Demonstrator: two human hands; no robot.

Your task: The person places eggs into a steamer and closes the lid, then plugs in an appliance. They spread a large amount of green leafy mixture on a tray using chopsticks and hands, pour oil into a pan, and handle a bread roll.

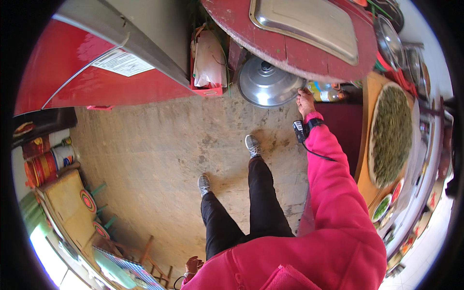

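Observation:
My right hand (pixel 305 100) grips the rim of a round metal pot lid (pixel 266 87), its fingers closed at the lid's right edge. The lid, with a dark knob on top, partly lies below the edge of a red round wooden table (pixel 301 54). A metal tray (pixel 308 27) lies on that table. Just right of my right hand are bottles (pixel 326 92) with yellowish contents. My left hand (pixel 193 265) hangs low beside my body at the bottom, fingers partly curled; no object shows in it.
A red refrigerator (pixel 119 79) stands at upper left, beside a red box (pixel 207 90) holding bags. On the right, a wooden counter (pixel 368 108) bears a round tray of dark green shreds (pixel 391 134) and a bowl of chopped greens (pixel 381 208). Stools (pixel 98 197) and a wooden chair (pixel 146 250) stand lower left.

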